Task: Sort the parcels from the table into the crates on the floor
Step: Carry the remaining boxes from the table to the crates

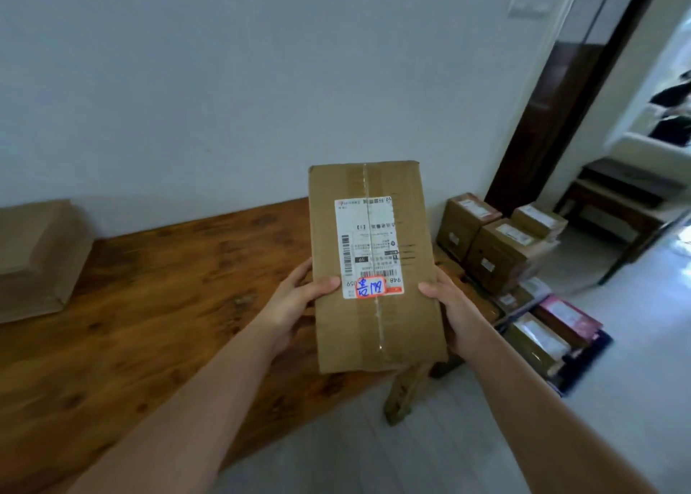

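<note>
While in 2 grips (295,303) (454,314), 1 pcl (396,329).

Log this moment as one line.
parcel: held clear of table | left hand: grips parcel | right hand: grips parcel

Grips a parcel (336,344) of matt brown cardboard between left hand (295,303) and right hand (450,306), with a glossy clear tape strip (379,329) running between the thumbs and a smooth white paper label (359,239) just above them. Shows below and left of the grip a wooden table (168,288), grainy, knotted, softly varnished. Shows right of the grip more matt cardboard boxes (497,254), one packet (538,344) under shiny plastic film.
</note>
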